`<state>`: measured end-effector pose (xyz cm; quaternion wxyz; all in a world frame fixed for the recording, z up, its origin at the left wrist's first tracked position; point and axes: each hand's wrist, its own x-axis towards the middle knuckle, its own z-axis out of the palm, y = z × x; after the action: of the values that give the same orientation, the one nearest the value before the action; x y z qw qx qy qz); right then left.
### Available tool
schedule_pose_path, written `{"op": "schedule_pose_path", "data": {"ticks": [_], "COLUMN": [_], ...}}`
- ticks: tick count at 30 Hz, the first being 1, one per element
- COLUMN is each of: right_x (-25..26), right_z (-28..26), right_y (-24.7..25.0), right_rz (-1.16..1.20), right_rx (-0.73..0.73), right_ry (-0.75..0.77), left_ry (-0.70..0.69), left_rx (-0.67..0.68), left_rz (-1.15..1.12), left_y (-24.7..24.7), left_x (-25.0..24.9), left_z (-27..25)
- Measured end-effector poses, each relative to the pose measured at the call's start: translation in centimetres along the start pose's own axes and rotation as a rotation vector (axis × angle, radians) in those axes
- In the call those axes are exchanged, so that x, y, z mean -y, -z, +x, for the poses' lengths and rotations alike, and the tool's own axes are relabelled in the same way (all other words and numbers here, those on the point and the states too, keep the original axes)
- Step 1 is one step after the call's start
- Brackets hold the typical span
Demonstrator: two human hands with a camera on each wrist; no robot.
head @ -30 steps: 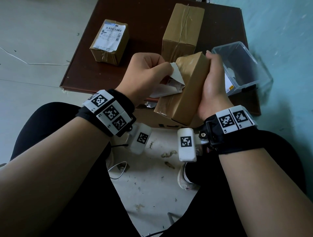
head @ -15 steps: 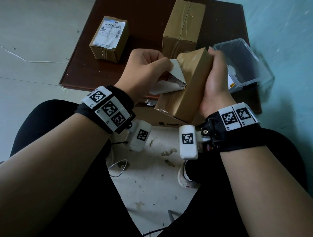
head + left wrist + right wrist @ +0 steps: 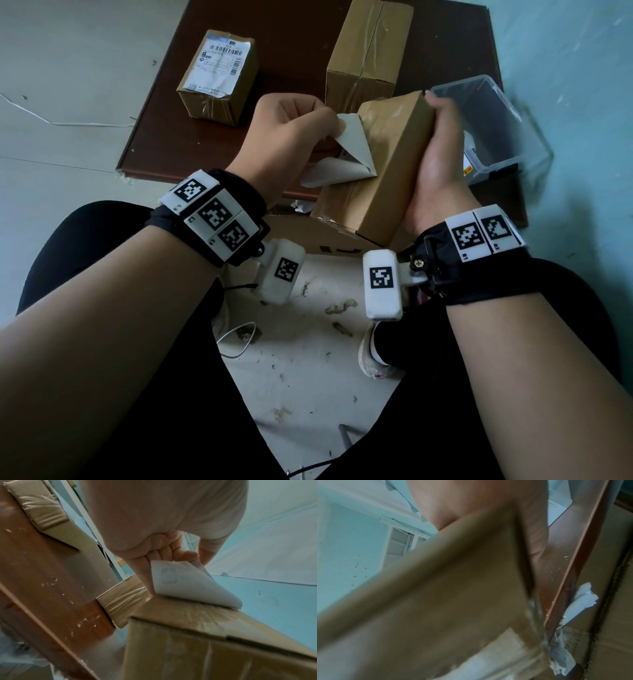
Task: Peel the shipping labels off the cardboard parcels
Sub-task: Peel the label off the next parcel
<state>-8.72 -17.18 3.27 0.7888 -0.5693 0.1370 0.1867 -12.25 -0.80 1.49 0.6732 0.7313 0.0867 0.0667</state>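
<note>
The person is sitting low at a dark brown bench (image 3: 212, 113), holding a cardboard parcel (image 3: 383, 178) tilted in the air just in front of its near edge. The right hand (image 3: 435, 161) is wrapping around the parcel's right side, palm flat against the cardboard and fingers curling over the far top corner. The left hand (image 3: 291, 133) is closing into a fist beside the parcel's taped face, thumb and fingers pinching the free corner of the white shipping label (image 3: 346, 150). The label is curling back on itself, blank underside showing, while its lower edge is still sticking to the parcel; the left wrist view shows the same curl (image 3: 192, 582) rising from the cardboard under the fingertips. The two hands are close together, with only the parcel and the label between them.

On the bench behind, a smaller parcel with its label on (image 3: 219, 75) is lying at the left, a tall taped parcel (image 3: 366, 51) is standing in the middle, and a clear plastic bin (image 3: 507, 113) is sitting at the right, just beyond the right hand.
</note>
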Motion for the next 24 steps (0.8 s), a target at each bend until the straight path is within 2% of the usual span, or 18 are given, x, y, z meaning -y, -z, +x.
{"op": "schedule_pose_path", "data": {"ticks": [16,24], "right_x": [-0.4,-0.5], "right_z": [1.0,1.2], "right_y": [0.4,0.6], "right_rz": [0.033,0.039], "right_rx": [0.055,0.062], "right_ry": [0.01,-0.024], "left_ry": [0.064,0.156], "left_rx": [-0.051,-0.086], "left_rz": [-0.054,-0.143], "left_y": [0.3,0.4], "left_x": [-0.3,-0.1], "left_z": [0.2,0.6]}}
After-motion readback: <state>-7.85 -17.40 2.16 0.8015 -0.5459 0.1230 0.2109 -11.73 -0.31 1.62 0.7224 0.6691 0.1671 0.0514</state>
